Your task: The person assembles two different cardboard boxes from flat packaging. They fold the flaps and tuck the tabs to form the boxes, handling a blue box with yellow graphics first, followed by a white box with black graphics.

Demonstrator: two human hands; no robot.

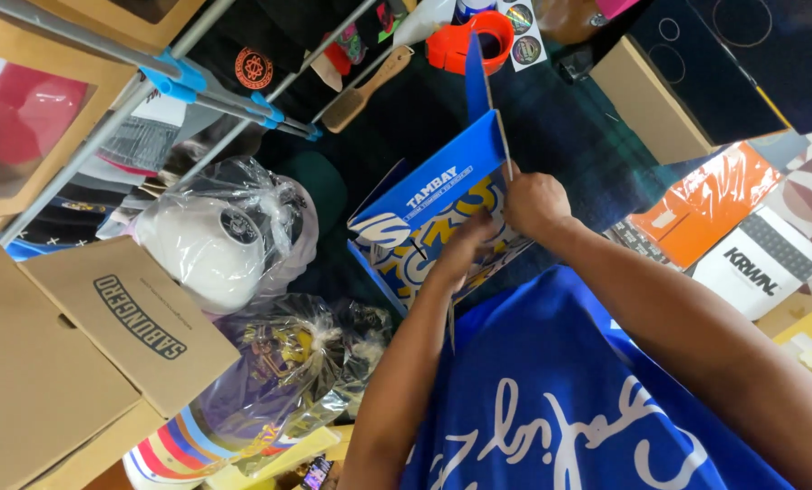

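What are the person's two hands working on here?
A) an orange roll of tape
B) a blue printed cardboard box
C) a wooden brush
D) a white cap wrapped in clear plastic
B: both the left hand and the right hand are on the blue printed cardboard box, at its open flaps.

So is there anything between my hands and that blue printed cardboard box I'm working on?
Nothing visible. The right hand grips the blue printed cardboard box at its upright flap, and the left hand rests directly on its patterned side.
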